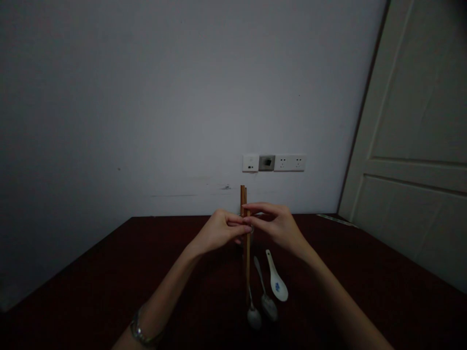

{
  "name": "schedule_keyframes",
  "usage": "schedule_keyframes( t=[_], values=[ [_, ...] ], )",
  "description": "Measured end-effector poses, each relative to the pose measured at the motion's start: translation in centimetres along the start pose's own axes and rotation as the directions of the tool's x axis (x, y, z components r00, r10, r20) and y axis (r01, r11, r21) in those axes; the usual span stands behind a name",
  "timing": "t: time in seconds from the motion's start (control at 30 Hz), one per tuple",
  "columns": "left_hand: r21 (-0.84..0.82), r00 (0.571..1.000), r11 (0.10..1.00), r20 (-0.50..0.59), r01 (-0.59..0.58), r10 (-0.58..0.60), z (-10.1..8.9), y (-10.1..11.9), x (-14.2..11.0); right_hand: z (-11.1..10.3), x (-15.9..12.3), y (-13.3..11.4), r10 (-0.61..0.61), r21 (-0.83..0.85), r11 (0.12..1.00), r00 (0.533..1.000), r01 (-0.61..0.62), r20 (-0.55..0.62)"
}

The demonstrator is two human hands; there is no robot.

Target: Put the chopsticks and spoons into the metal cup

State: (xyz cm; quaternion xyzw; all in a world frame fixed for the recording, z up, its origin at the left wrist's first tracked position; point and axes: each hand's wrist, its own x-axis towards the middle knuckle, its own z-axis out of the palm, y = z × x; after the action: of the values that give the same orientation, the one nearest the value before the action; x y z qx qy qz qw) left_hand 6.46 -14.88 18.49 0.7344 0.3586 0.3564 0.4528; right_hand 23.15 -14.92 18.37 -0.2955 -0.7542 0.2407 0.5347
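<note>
Wooden chopsticks point(248, 260) stand nearly upright in front of me, their lower ends close to the spoons. My left hand point(219, 231) pinches them from the left, thumb and fingers closed. From the right, my right hand point(279, 224) closes its thumb and fingertips on them at about the same height. More chopstick ends point(242, 193) rise behind my fingers; what holds them up is mostly hidden by my hands. Below my hands lie a metal spoon point(254, 318), a second metal spoon point(269, 307) and a white ceramic spoon point(278, 287) with a blue mark.
The dark red table point(153, 262) runs back to a pale wall point(182, 97). Sockets and switches point(289, 163) sit low on that wall. A panelled door point(419, 146) stands at the right, and a thin strip point(335, 220) lies near the table's far right edge.
</note>
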Motion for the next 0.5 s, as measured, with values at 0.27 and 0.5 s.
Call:
schedule_keyframes(
  t=[0.27,0.5],
  values=[
    [0.011,1.0,1.0,0.009,-0.022,0.022,-0.13,-0.24,0.04,0.11,-0.04,0.0,0.025,0.017,1.0,1.0,-0.025,-0.007],
    [0.03,0.999,0.999,-0.001,-0.039,0.039,-0.19,-0.1,-0.12,0.15,0.02,0.03,-0.016,0.042,0.999,1.0,0.016,-0.003]
  ],
)
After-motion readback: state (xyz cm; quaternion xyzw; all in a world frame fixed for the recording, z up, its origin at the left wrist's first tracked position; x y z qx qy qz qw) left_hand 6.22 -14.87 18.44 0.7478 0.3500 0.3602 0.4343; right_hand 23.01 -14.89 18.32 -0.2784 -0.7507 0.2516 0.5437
